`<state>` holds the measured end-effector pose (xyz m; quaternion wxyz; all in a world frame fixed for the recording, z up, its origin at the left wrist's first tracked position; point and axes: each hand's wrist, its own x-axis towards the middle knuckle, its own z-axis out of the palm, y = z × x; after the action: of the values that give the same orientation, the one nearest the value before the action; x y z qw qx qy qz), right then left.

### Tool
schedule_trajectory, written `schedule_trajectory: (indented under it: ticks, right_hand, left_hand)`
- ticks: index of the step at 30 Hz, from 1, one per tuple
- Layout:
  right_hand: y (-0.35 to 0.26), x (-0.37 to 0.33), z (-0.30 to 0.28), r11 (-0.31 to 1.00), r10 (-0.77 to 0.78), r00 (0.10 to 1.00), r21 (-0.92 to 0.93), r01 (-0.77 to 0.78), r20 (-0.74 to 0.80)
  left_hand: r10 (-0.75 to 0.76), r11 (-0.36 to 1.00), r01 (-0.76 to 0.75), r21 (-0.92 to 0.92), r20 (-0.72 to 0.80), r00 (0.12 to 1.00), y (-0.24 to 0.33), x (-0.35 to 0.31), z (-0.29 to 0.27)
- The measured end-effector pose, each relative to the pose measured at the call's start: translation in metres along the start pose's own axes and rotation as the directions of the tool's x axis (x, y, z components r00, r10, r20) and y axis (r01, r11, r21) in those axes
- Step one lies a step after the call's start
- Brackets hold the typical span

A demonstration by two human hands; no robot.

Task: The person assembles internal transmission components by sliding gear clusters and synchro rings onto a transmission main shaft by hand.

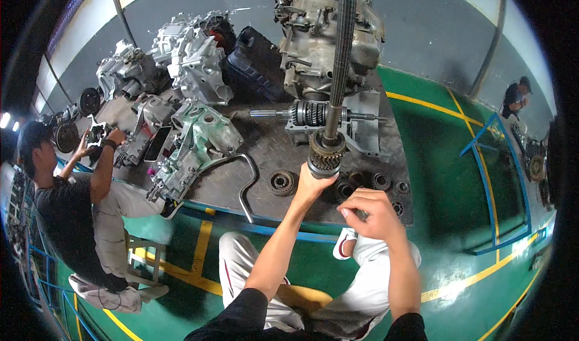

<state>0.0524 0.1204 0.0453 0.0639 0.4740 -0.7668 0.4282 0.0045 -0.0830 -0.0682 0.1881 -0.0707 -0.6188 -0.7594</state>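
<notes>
My left hand [315,186] is wrapped round the lower end of a gear shaft [342,57]. The shaft stands nearly upright, its long splined rod pointing up and its stacked gears [327,151] just above my fist. To the right of it and a little lower, my right hand [375,213] hangs with fingers curled in and thumb against them, apart from the shaft. Whatever those fingers hold, if anything, is hidden. Beyond the upright shaft, a second gear shaft [313,114] lies across an opened metal housing [365,137]. Several loose gears [281,183] rest on the bench near my hands.
A large gearbox [329,39] stands at the back of the dark metal bench [265,142]. Cast housings [208,130], a bent bar [248,184] and a phone [158,143] lie leftward. Another person [66,196] works at the left; one more [516,97] is far right.
</notes>
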Motion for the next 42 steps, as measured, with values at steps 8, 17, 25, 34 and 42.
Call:
schedule_trajectory:
  ticks: [8, 17, 25, 34, 42]
  right_hand:
    - [0.012, 0.059, 0.005, 0.995, 0.001, 0.895, -0.085, -0.044, -0.445]
    - [0.054, 0.076, 0.026, 0.904, 0.186, 0.918, 0.427, -0.021, -0.35]
    - [0.095, 0.064, -0.01, 0.819, 0.302, 0.834, 0.574, 0.022, -0.462]
    - [0.072, 0.082, -0.001, 0.938, 0.147, 0.956, 0.343, -0.053, -0.254]
    - [0.107, 0.028, -0.047, 0.898, 0.437, 0.584, 0.364, -0.247, -0.684]
  left_hand:
    - [0.018, 0.999, -0.018, -0.027, 0.013, 1.0, -0.008, 0.01, 0.003]
    - [-0.028, 1.0, 0.028, 0.006, 0.016, 0.999, 0.006, 0.005, 0.005]
    - [0.051, 0.997, -0.053, 0.056, 0.04, 0.998, -0.013, 0.012, 0.008]
    - [-0.015, 1.0, 0.016, -0.025, 0.026, 1.0, -0.005, 0.009, 0.002]
    - [0.015, 1.0, -0.015, 0.021, 0.005, 1.0, -0.009, 0.0, 0.002]
